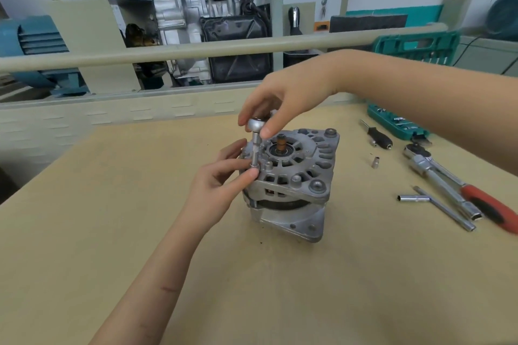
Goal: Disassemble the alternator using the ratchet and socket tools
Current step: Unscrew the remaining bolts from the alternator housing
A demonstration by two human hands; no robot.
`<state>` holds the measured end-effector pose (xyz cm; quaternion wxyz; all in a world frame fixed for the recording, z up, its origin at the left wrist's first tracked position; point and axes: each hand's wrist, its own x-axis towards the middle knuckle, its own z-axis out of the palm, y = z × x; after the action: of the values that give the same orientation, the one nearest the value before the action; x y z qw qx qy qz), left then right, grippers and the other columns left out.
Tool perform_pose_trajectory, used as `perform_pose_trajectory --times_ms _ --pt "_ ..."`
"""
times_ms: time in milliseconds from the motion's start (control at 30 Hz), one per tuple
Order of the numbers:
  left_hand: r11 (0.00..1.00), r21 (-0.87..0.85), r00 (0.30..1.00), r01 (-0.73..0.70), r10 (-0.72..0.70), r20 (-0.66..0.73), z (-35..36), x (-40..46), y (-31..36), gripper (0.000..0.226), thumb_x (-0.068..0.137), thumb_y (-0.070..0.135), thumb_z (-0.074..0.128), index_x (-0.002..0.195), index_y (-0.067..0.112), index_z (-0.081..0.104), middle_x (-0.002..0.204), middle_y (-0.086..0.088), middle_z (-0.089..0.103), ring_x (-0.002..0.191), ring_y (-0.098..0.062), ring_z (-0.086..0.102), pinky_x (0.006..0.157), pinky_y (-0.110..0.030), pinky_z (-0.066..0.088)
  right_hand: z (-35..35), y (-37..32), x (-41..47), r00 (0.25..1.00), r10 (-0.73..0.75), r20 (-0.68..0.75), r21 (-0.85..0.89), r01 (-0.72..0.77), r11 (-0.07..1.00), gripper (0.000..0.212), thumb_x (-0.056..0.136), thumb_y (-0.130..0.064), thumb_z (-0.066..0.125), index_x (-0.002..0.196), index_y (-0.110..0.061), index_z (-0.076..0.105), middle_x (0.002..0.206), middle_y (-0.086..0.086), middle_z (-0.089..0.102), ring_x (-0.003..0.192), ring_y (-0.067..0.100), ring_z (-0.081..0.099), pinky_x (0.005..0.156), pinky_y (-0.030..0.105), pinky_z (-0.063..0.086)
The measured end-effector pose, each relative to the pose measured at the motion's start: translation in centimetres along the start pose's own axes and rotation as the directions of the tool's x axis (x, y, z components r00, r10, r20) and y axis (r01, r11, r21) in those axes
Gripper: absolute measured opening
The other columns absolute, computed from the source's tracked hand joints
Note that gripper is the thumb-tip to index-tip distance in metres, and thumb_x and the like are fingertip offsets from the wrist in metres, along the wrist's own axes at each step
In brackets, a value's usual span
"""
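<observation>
The alternator sits on end about mid-table, finned end cover facing up with the brown shaft stub poking out of the center. On the alternator's left rim there's a socket on a short extension standing straight up on a bolt.

Right hand comes in from above the alternator, fingers curled around the round driver head at the top of the extension. Left hand is tucked against the alternator's left side, thumb and fingers pinching the lower end of the socket right where it meets the housing. So both hands are on the same tool, one above the other.

Right of the alternator, well apart from it: a loose small socket, a black-handled driver, a red-handled ratchet, a T-bar wrench, and a green socket case near the table's far right edge. Bare tabletop left of and in front of the alternator; behind it the table ends at a beige rail.
</observation>
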<state>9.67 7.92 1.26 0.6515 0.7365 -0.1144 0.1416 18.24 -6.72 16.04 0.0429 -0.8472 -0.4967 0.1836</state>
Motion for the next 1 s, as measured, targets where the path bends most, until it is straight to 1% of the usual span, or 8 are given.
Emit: perform_pose_trajectory --times_ms 200,267,333,433,633,733,867,1000 --pt "0.999 0.034 1.000 -0.019 0.019 -0.013 -0.1 0.1 -0.1 0.019 0.079 0.003 0.063 0.092 0.015 0.070 0.128 0.004 0.053 0.123 -0.008 0.047 0.105 -0.043 0.039 0.5 -0.7 -0.3 0.992 -0.037 -0.124 -0.148 0.018 0.989 0.038 0.085 -0.045 0.055 0.106 -0.014 0.064 0.097 0.007 0.067 0.090 0.020 0.061 0.087 0.033 0.047" --pt "0.999 0.039 0.999 -0.022 0.024 -0.041 -0.1 0.0 -0.3 0.016 0.078 0.003 0.064 0.090 0.012 0.070 0.123 0.006 0.056 0.121 -0.008 0.050 0.104 -0.044 0.040 0.9 -0.9 0.0 0.981 -0.017 -0.192 -0.212 -0.025 0.977 0.040 0.084 -0.053 0.052 0.086 -0.015 0.065 0.074 -0.001 0.068 0.065 0.004 0.060 0.061 0.008 0.044" --pt "0.999 0.046 0.997 -0.027 0.030 -0.065 0.0 0.0 -0.4 0.012 0.077 0.003 0.065 0.087 0.008 0.070 0.120 0.000 0.059 0.118 -0.013 0.052 0.102 -0.046 0.040 1.5 -1.2 0.5 0.961 0.026 -0.274 -0.265 -0.101 0.959 0.053 0.084 -0.060 0.045 0.061 -0.013 0.056 0.048 -0.006 0.059 0.041 0.002 0.049 0.045 0.003 0.034" --pt "0.998 0.062 0.996 -0.017 0.022 -0.086 0.1 -0.1 -0.2 0.008 0.077 0.002 0.066 0.080 0.008 0.070 0.112 0.000 0.061 0.110 -0.016 0.057 0.098 -0.042 0.044 2.2 -1.6 0.7 0.935 0.031 -0.353 -0.338 -0.158 0.928 0.062 0.085 -0.061 0.040 0.048 -0.012 0.046 0.032 -0.005 0.045 0.032 0.007 0.040 0.041 0.004 0.032" --pt "0.999 -0.030 1.000 0.010 -0.011 -0.012 -0.1 -0.3 0.0 0.020 0.076 0.002 0.064 0.093 0.011 0.068 0.110 -0.001 0.064 0.113 -0.015 0.057 0.101 -0.026 0.043 1.4 -2.3 0.6 0.964 -0.023 -0.265 -0.381 -0.082 0.921 0.046 0.089 -0.052 0.043 0.064 -0.014 0.053 0.051 -0.009 0.060 0.048 0.002 0.050 0.048 0.003 0.034" --pt "0.999 0.022 0.998 -0.031 0.030 0.061 0.2 -0.6 0.1 0.033 0.071 0.015 0.075 0.101 0.023 0.064 0.121 0.005 0.059 0.119 -0.003 0.050 0.103 -0.019 0.038 1.7 -2.3 0.3 0.968 -0.028 -0.248 -0.383 -0.071 0.921 0.043 0.091 -0.048 0.042 0.069 -0.013 0.053 0.056 -0.008 0.057 0.050 0.006 0.048 0.048 0.006 0.036" --pt "0.970 0.225 0.995 -0.090 0.080 0.055 2.0 -0.6 -0.1 0.054 0.069 0.050 0.063 0.120 0.045 0.047 0.143 0.011 0.038 0.132 0.000 0.033 0.109 -0.029 0.031 3.0 -2.1 -0.2 0.948 -0.018 -0.317 -0.324 -0.090 0.942 0.038 0.094 -0.044 0.038 0.068 -0.017 0.043 0.064 -0.003 0.048 0.054 0.010 0.041 0.050 0.020 0.031" --pt "0.970 0.221 0.995 -0.101 0.100 0.018 3.0 -0.4 0.0 0.045 0.069 0.055 0.060 0.111 0.057 0.046 0.137 0.015 0.041 0.126 -0.001 0.040 0.105 -0.037 0.038 4.0 -1.6 -0.3 0.906 -0.082 -0.416 -0.281 -0.042 0.959 0.035 0.093 -0.039 0.042 0.073 -0.012 0.047 0.061 -0.003 0.043 0.053 0.009 0.038 0.052 0.024 0.030"
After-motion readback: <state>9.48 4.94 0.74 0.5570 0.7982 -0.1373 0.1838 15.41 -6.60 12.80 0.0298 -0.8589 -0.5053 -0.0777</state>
